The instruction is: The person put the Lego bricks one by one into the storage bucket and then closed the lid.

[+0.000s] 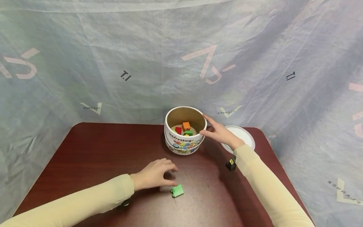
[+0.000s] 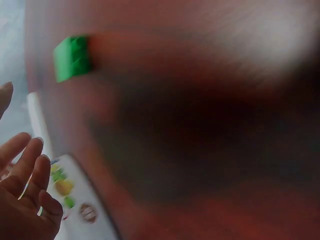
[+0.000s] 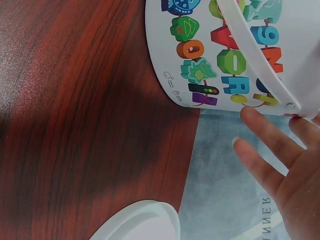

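Note:
A small green building block (image 1: 177, 191) with studs lies on the table, just beyond the thumb of my left hand (image 1: 156, 175). The left fingers are loosely bent and spaced from the thumb, with nothing between them. In the left wrist view the same green block (image 2: 72, 58) is blurred. My right hand (image 1: 219, 132) touches the right side of a round white bucket (image 1: 184, 143) near its rim, thumb and fingers spread. Inside the bucket sit an orange block (image 1: 186, 126), a red block (image 1: 178, 130) and green pieces. Right fingers (image 3: 270, 132) look fairly straight in the right wrist view.
A white round lid (image 1: 241, 135) lies on the dark red wooden table (image 1: 113, 148), right of the bucket and partly behind the right wrist. The bucket's white handle (image 3: 260, 55) hangs against its printed side. A grey printed curtain (image 1: 141, 63) hangs behind the table.

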{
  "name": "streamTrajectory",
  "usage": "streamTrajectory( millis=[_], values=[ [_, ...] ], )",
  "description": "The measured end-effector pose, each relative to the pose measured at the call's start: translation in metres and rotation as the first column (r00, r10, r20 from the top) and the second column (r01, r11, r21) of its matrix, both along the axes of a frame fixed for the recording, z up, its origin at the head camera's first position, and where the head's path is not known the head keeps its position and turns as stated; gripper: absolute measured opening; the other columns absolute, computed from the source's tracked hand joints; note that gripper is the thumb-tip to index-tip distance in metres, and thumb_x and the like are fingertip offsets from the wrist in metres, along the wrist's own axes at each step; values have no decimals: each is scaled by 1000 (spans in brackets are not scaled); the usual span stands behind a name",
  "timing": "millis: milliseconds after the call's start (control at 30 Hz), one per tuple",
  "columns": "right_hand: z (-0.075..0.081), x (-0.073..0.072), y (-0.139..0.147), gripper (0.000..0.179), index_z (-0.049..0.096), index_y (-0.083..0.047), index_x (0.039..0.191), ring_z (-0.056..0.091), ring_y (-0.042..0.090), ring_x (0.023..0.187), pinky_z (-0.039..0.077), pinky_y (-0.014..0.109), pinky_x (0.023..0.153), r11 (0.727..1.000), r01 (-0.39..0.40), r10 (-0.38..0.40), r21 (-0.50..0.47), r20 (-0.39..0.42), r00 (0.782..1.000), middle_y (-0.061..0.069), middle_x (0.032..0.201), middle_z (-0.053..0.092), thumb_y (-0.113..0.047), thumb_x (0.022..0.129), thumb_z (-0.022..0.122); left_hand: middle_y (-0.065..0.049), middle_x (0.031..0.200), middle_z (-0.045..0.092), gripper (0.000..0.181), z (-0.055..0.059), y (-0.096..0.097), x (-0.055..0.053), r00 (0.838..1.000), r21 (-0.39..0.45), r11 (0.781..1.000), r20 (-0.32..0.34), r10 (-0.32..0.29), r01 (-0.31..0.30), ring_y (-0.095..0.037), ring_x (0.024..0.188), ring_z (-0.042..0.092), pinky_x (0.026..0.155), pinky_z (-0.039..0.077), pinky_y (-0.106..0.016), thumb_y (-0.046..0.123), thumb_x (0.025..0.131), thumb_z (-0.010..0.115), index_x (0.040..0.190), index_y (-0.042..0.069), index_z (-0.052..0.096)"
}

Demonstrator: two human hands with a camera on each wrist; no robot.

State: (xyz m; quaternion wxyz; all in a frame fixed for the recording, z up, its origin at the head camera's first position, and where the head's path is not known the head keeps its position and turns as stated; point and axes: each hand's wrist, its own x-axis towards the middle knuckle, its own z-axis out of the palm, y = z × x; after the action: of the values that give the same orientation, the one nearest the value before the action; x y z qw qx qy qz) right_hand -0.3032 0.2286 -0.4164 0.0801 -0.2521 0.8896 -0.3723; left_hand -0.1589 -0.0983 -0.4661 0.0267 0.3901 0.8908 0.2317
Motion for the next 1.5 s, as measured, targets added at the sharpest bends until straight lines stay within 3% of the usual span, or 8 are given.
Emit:
streamTrajectory(
  millis=[200,400,700,933,1333,1500],
  values=[
    [-1,2,2,91,19,-12,168,72,36,112,54,54,101,1000,-8,8,-7,-4,1000,29,138,62,-28,98,76,9,106,66,58,-23,-1,15,996,3,1000,88,6,-7,-6,95,56,82,51,-29,56,84,83,124,16,70],
    [1,6,1,91,19,-13,168,72,37,112,54,54,101,1000,-3,3,-6,0,1000,28,137,63,-27,98,76,12,104,64,65,-33,4,25,998,6,1000,69,-6,6,-4,96,54,84,49,-30,62,78,85,123,18,67],
    [0,4,-1,91,19,-14,168,71,37,113,53,54,101,1000,-3,3,-13,5,1000,28,136,64,-30,98,75,15,90,55,53,-35,7,26,999,-5,1000,50,-15,16,0,85,45,76,42,-24,56,76,89,108,20,65],
    [1,5,0,92,19,-17,168,71,35,113,54,54,101,1000,10,-10,-4,11,1000,26,137,64,-32,97,76,15,92,57,52,-36,9,26,998,-7,1000,64,-18,19,0,85,45,75,41,-22,58,76,87,107,22,65],
    [0,8,-2,89,20,-13,167,71,38,112,54,55,100,1000,-6,6,-22,3,1000,29,134,65,-27,99,74,15,93,61,35,-35,11,25,998,-28,999,55,-41,42,0,84,44,75,42,-21,39,84,87,107,22,67],
    [1,7,-3,89,21,-13,167,71,37,113,54,55,100,1000,-7,7,-21,-2,1000,28,138,63,-28,99,75,16,94,61,40,-33,10,25,997,-30,999,72,-33,35,-1,84,43,75,42,-21,45,82,87,109,22,68]
  ],
)
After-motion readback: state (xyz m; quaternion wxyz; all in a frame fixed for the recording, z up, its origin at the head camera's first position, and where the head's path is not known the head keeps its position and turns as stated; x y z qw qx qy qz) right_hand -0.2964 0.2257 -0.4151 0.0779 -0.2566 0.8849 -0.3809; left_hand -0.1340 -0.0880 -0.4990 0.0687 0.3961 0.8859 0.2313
